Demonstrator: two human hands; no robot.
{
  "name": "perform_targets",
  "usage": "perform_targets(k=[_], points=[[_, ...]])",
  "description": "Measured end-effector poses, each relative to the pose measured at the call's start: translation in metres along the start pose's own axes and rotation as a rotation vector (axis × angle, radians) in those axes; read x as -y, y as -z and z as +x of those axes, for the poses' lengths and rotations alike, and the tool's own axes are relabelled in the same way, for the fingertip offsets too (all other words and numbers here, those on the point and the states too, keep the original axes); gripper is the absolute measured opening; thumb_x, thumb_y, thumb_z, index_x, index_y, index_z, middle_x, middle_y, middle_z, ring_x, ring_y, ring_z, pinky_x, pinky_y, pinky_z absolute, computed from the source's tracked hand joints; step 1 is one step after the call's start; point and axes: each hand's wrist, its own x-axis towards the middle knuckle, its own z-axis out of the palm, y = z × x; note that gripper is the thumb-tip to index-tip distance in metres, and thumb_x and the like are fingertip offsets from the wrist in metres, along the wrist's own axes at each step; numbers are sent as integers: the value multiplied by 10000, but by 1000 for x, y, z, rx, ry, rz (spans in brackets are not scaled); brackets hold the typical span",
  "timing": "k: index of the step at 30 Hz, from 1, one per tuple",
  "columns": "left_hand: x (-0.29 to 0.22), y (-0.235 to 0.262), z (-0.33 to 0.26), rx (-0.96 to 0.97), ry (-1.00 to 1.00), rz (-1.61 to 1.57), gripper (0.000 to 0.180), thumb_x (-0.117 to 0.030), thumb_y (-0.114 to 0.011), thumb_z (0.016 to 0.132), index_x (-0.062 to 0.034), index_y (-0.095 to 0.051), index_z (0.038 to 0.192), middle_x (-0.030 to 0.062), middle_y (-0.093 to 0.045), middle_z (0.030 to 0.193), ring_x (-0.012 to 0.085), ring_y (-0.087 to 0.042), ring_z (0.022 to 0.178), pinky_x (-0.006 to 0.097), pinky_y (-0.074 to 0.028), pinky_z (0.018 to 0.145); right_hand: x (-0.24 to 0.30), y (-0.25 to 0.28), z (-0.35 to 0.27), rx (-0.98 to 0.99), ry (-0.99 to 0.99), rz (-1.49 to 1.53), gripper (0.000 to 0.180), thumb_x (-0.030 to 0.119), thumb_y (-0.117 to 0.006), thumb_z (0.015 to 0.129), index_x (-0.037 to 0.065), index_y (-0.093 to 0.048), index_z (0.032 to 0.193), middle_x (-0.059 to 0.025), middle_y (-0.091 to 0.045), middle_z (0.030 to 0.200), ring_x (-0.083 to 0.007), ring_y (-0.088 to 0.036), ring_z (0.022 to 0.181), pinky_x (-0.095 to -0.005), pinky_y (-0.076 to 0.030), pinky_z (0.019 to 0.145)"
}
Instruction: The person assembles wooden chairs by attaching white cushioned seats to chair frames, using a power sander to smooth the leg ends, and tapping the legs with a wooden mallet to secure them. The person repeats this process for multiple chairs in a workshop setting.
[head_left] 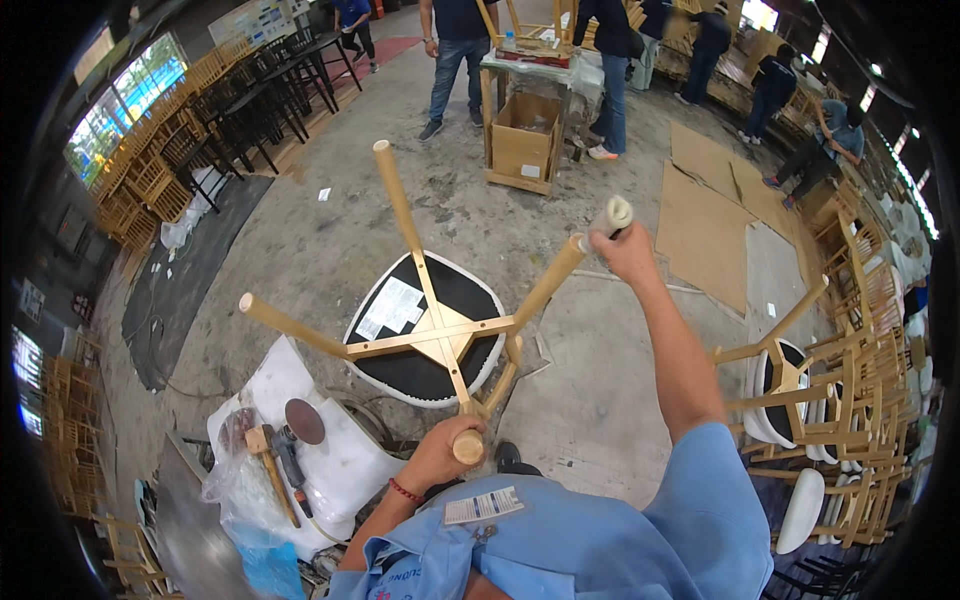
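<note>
An upside-down wooden chair (437,330) hangs or rests before me, its black seat underside and white rim facing up and its four legs pointing outward. My left hand (440,455) is wrapped round the leg nearest my body, just below its round end. At the tip of the right-hand leg (548,283), my right hand (630,252) grips an off-white roll (615,212) with a coiled end. Whether the roll is film or foam I cannot tell. It touches or nearly touches the leg's tip. A pale paper label (392,308) lies on the seat underside.
At lower left, a mallet (270,470) and a power sander (292,465) lie on white padding (345,470). Stacked chairs (850,420) crowd the right side. Cardboard sheets (705,235) cover some floor. Ahead, people stand around a workbench (525,70) with a cardboard box (525,140).
</note>
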Motion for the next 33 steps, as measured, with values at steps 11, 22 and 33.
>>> perform_targets(k=[11, 22, 33], points=[[-8, 6, 0, 79, 40, 33, 408, -177, -779, 767, -89, -571, 1106, 114, -638, 1082, 302, -623, 1007, 361, -492, 865, -2, -2, 43, 83, -121, 49, 443, 230, -710, 748, -40, -637, 1092, -181, -702, 1021, -260, -689, 955, -379, -521, 805], [80, 123, -36, -750, 345, 2, 804, -263, -786, 774, -9, -378, 1418, 211, -485, 1367, 323, -461, 1282, 406, -372, 1062, 85, -98, 89, 143, 67, 206, 360, 159, -739, 760, -37, -647, 1047, -124, -707, 916, -190, -688, 804, -347, -528, 702], [110, 330, 40, -1239, 106, -199, 249, -145, -668, 880, 9, -609, 1066, 59, -630, 999, 137, -572, 951, 281, -465, 848, 234, -314, 212, 125, 29, 171, 395, 254, -744, 692, -14, -672, 973, -160, -717, 862, -272, -707, 786, -376, -543, 729]])
